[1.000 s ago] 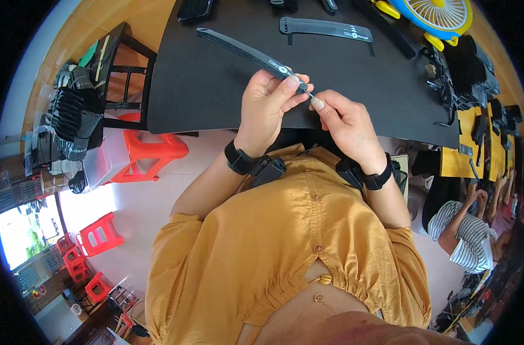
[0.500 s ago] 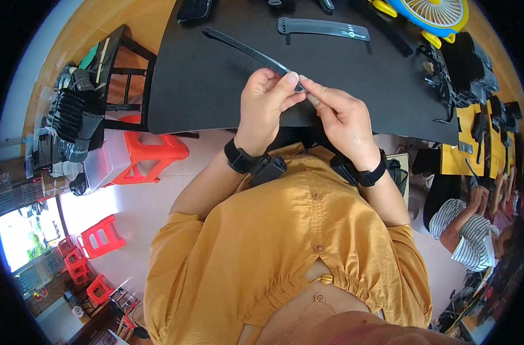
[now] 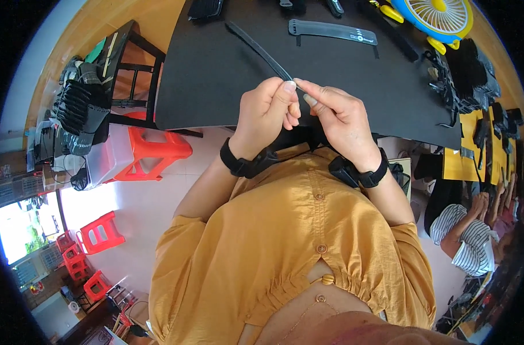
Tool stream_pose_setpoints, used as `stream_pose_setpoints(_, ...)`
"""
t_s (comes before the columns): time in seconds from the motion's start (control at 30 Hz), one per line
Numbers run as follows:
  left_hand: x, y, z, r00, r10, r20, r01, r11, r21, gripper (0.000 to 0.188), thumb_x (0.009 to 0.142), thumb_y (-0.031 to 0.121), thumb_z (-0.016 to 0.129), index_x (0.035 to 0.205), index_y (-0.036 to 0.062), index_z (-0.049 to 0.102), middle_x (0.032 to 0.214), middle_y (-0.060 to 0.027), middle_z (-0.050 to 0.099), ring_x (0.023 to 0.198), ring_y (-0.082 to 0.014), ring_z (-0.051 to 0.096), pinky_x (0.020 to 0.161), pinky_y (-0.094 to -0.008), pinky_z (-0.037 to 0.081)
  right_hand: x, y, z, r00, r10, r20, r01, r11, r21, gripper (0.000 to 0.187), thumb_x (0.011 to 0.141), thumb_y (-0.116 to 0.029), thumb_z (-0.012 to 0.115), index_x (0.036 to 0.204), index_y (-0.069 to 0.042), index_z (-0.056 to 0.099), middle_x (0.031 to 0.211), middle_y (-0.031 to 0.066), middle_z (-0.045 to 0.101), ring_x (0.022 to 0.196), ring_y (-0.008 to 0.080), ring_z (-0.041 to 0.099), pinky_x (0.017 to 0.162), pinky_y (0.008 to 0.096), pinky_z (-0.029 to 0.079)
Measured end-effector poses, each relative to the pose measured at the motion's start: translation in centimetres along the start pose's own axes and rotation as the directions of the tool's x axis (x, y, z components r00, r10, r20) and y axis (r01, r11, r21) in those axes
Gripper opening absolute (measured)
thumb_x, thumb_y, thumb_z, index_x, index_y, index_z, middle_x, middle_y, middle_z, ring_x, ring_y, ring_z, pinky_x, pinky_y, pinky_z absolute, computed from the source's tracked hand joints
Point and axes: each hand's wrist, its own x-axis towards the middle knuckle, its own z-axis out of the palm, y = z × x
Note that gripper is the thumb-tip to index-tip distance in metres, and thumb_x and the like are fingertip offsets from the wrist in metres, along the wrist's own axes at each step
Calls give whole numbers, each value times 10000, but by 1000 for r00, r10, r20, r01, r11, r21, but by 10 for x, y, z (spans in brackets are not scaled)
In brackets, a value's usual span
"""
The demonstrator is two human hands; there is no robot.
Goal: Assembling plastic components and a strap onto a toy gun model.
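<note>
My left hand [image 3: 265, 115] is closed on the near end of a long, thin black strip [image 3: 259, 52], seen nearly edge-on. The strip's far end points away to the upper left, above the table. Thumb and forefinger of my right hand [image 3: 341, 118] pinch the same end, touching my left fingertips; the gripped part is mostly hidden. Farther back on the black table [image 3: 210, 98] lies a flat grey-black strap [image 3: 333, 32] with pale print and small dark tabs at its front edge.
A yellow and blue fan [image 3: 434, 17] stands at the far right, with heaps of black straps [image 3: 472, 75] beside it. Black pieces [image 3: 205, 8] lie along the far edge. Left are a red stool [image 3: 152, 152] and stacked black parts [image 3: 80, 112]. Another person [image 3: 463, 236] sits at the right.
My left fingers have curled in more around the strip's near end. The strip's far end has swung slightly right, and the whole view has shifted a little.
</note>
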Motion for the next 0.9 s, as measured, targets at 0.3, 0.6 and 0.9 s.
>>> stream_pose_setpoints(0.3, -6, -1, -13, 970, 240, 33, -242, 960, 139, 269, 1003, 142, 541, 775, 12, 597, 628, -17, 614, 532, -58, 573, 476, -210, 456, 1, -27, 1, 975, 162, 153, -212, 886, 413, 351, 1001, -56, 518, 1337, -110, 605, 798, -13, 600, 672, 59, 507, 609, 205, 448)
stream_pose_setpoints(0.6, -9, 4, -16, 945, 326, 42, -327, 924, 196, 283, 980, 106, 548, 715, 25, 606, 590, -20, 608, 507, -80, 577, 476, -226, 458, 1, -11, -1, 898, 175, 403, -420, 612, 670, 341, 1016, -124, 521, 1350, -101, 586, 741, 5, 582, 531, 29, 386, 452, 171, 298)
stream_pose_setpoints(0.9, -5, 14, -11, 964, 250, 88, -255, 966, 44, 330, 993, 139, 524, 688, 32, 596, 576, -18, 596, 495, -68, 560, 456, -213, 435, 9, -12, -11, 908, 207, 364, -406, 649, 643, 320, 1018, -152, 519, 1319, -93, 609, 715, -15, 589, 526, 11, 441, 424, 162, 321)
